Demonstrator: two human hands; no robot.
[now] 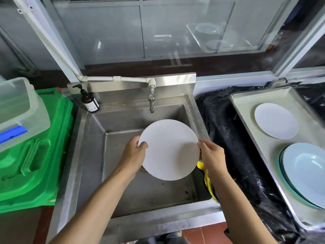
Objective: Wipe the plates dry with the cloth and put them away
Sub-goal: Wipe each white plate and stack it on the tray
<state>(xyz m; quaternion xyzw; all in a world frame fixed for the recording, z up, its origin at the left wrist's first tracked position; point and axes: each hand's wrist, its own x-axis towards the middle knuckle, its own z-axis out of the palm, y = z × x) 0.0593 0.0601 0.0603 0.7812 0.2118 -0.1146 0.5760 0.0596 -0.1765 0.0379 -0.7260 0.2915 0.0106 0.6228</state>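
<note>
A white plate [168, 149] is held over the basin of the stainless steel sink [123, 182], tilted with its face toward the camera, probably so that any drips fall into the basin rather than on the counter. The left hand [135, 152] grips its left rim, thumb curled over the front edge and fingers behind; the right hand [212, 155] pinches the right rim the same way, so the plate is steadied from both sides. A yellow cloth [206, 176] hangs just below the right wrist at the sink's right edge, partly hidden by the forearm; whether the right hand also holds it cannot be told. On the right, well apart from the sink, a metal tray [246, 103] rests on black plastic sheeting [228, 138] and carries a second white plate [276, 120] at the far end and pale blue plates [306, 171] stacked at the near end, which looks like the put-away spot. The tap [151, 101] is above the plate, with a brown pump bottle [89, 101] at the sink's far left corner and a green bin [35, 147] further left.
</note>
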